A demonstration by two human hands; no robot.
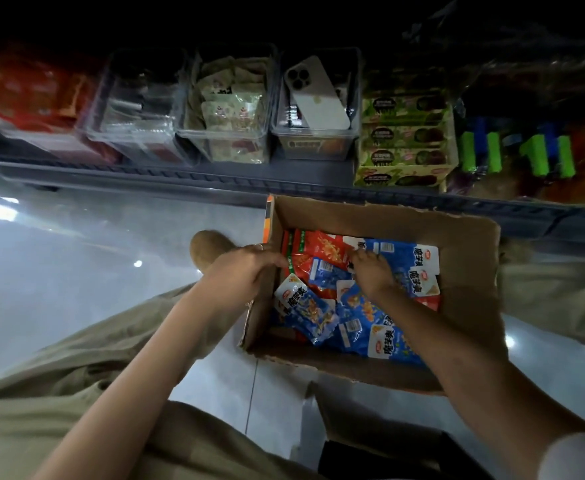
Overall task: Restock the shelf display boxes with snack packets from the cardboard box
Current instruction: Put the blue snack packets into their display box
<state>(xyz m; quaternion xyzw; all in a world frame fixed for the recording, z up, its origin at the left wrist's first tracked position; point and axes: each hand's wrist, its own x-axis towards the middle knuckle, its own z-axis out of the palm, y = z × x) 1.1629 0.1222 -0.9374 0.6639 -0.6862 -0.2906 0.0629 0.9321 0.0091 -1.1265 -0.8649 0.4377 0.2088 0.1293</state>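
An open cardboard box [468, 271] stands on the floor below the shelf, holding several blue snack packets [402, 261] and red snack packets [322, 249]. My left hand [242, 271] reaches over the box's left wall, its fingers curled on the edge of the red packets. My right hand [372, 273] is inside the box with curled fingers pinching a packet in the middle of the pile. On the shelf stand clear display boxes: a nearly empty one [135, 133], one with beige packets [194, 133], and one with a phone [313, 93] lying in it.
Green cartons [402, 140] sit stacked right of the clear boxes, with coloured packs [533, 154] beyond them. A red box [24, 91] is at the shelf's far left. The grey shelf rail [180, 176] runs in front. My knee [211, 247] is beside the cardboard box.
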